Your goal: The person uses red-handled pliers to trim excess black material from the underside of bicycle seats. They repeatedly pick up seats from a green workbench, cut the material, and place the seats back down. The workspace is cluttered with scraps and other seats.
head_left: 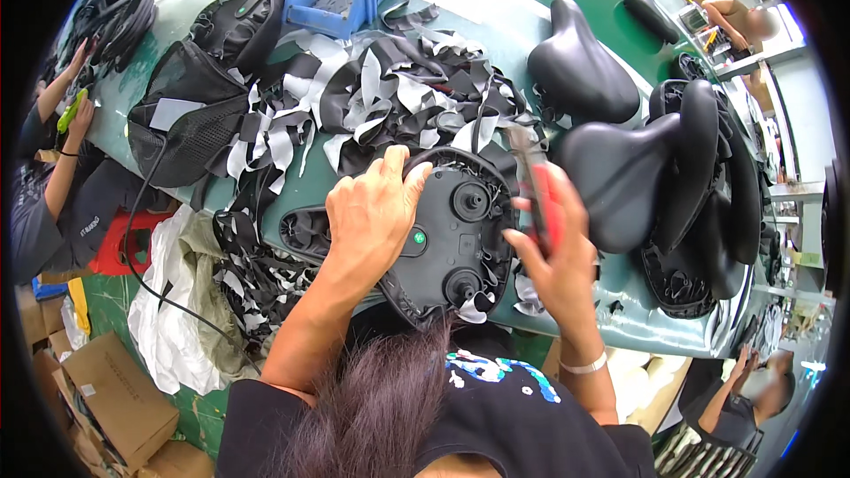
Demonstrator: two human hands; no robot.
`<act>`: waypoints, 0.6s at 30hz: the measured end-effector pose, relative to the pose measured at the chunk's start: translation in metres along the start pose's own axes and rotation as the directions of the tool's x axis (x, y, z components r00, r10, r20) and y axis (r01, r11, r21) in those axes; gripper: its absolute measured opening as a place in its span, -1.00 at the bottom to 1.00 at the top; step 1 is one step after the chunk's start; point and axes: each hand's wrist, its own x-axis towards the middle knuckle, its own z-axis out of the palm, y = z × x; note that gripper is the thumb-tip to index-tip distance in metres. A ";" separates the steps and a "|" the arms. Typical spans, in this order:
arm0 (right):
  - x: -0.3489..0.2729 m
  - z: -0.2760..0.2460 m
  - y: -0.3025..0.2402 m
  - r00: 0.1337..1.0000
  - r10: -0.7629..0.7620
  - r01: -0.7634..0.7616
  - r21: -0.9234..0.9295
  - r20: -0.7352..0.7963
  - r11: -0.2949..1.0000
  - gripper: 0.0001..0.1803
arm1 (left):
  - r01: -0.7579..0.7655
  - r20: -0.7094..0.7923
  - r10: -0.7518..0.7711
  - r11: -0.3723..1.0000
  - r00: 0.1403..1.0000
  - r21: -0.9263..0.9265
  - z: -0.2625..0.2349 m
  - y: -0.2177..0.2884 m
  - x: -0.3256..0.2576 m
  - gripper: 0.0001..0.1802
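“Two hands of yours are at the saddle [450, 243]. It lies upside down on the table [323, 168] right in front of you, nose to your left, wide end to your right. How does your left hand [370, 217] stand?”

“Half closed: your fingers curl at the saddle's far rim with the thumb bent beside them, and you have hold of it there.”

“And your right hand [560, 239]?”

“Just right of the saddle's wide end, wrapped around the red grip of a tool [544, 204]. Both are blurred, so you can't tell whether its tip touches anything.”

“What shows on the saddle itself?”

“Two round mounts [473, 202] on the wide end, a green sticker [420, 237] near the middle, and cover folds gathered along the rim.”

“And around it?”

“Scraps [398, 88], black and pale, heaped beyond the saddle, with a blue bin [305, 18] farther past them. Right of the saddle, a smooth black seat [611, 181] sits near a stack of others [713, 186]. Left of it and lower, you have a white sack [164, 314].”
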 end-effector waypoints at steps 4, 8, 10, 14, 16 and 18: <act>0.035 0.004 0.017 0.995 -0.015 0.016 -0.014 0.103 1.000 -0.39 | 0.026 -0.091 -0.022 0.998 0.996 0.050 0.003 -0.004 0.001 -0.61; 0.034 -0.005 0.024 0.964 0.242 -0.266 0.322 0.113 0.909 -0.48 | 0.030 -0.261 -0.013 0.998 0.965 0.062 0.004 -0.008 0.014 -0.65; 0.035 0.004 0.024 0.958 0.265 -0.285 0.437 0.108 0.853 -0.52 | -0.191 -0.237 0.181 0.981 0.955 -0.022 -0.001 0.008 0.020 -0.59; 0.043 0.013 0.008 0.997 0.049 -0.058 0.183 0.054 0.981 -0.49 | -0.512 -0.038 0.510 0.856 0.859 -0.068 0.019 0.024 0.035 -0.78; 0.033 -0.001 0.015 0.998 0.046 -0.049 0.086 0.031 0.995 -0.44 | -0.512 -0.024 0.513 0.851 0.858 -0.120 0.027 0.015 0.039 -0.85; 0.018 -0.027 0.031 0.999 -0.015 0.019 -0.078 0.052 0.997 -0.34 | -0.487 -0.039 0.489 0.852 0.871 -0.193 0.023 0.018 0.044 -0.86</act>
